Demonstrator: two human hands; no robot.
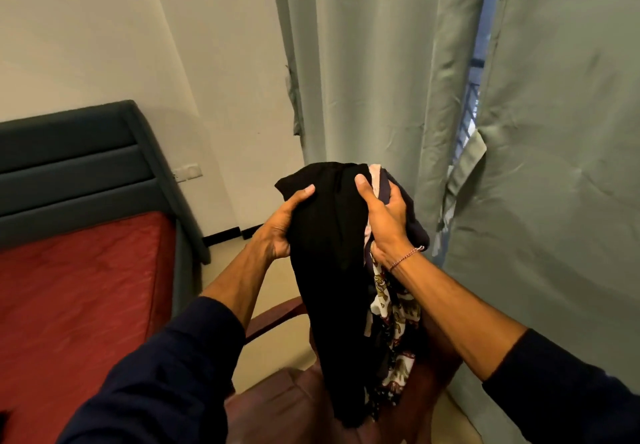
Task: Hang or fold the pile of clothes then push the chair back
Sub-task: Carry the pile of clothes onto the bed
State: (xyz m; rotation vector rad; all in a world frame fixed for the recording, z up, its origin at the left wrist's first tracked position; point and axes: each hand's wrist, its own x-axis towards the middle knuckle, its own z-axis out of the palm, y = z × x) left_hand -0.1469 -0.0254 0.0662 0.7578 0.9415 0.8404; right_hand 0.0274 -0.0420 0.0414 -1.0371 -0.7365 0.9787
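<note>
Both hands lift a bundle of clothes [329, 253] above the maroon chair [298, 405] — the left hand [280, 225] and right hand [384, 222] each clench the top of it. Soft, light, limp, the black garment [325, 287] and patterned fabric [391, 315] likely slide apart — best held at collar or waistband.

A cream wall [104, 35] fills the upper left of the frame. Grey-green curtains [374, 62] hang over the upper centre and right, parted by a narrow gap [479, 73] showing bluish light and a railing outside. At left stands a bed with a dark padded headboard [76, 163] and a red mattress [76, 298]. A pale socket plate [188, 172] sits on the wall beside the headboard. Beige floor [273, 291] shows at lower centre.
</note>
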